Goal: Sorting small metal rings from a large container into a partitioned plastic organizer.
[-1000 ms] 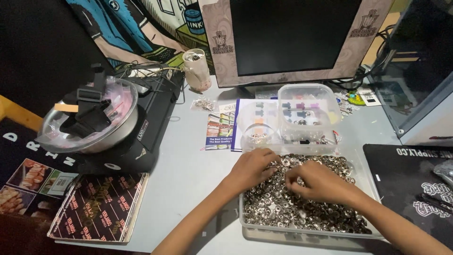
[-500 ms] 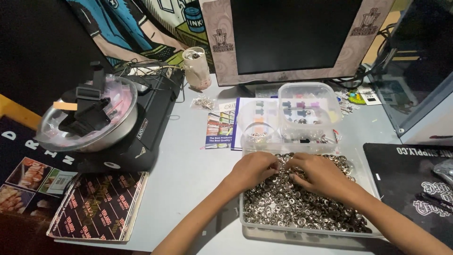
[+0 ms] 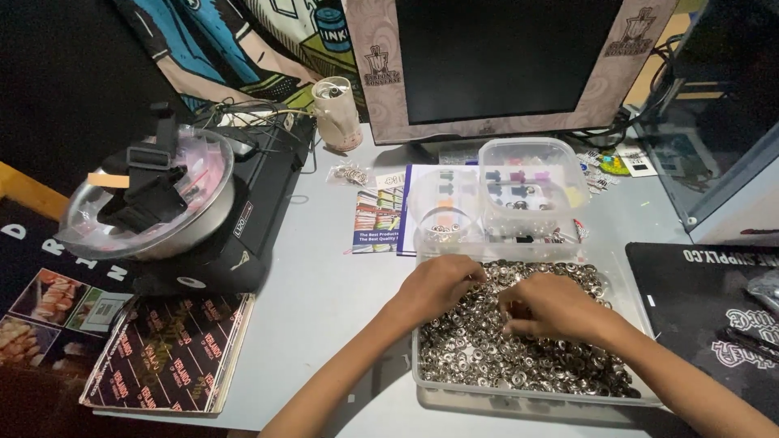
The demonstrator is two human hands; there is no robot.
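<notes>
A clear plastic tray [image 3: 418,375] at the table's front holds a heap of small silver metal rings [image 3: 503,357]. My left hand [image 3: 438,285] rests on the heap's left side, fingers curled into the rings. My right hand [image 3: 556,308] lies on the middle of the heap, fingertips pinched down among the rings. What the fingers grip is hidden. Just behind the tray stand a small round clear cup [image 3: 442,212] with a few rings in it and a clear lidded box [image 3: 531,186] with coloured parts.
A monitor [image 3: 503,65] stands at the back. At left, a black machine [image 3: 243,219] carries a metal bowl with a clear lid [image 3: 150,203]. Printed leaflets [image 3: 381,219] lie mid-table, dark booklets [image 3: 162,349] at front left, a black mat [image 3: 714,308] at right, a paper cup [image 3: 337,113] behind.
Both hands have shifted slightly over the ring heap; the right hand moved a little down and toward me, and the left hand stays at the heap's left edge.
</notes>
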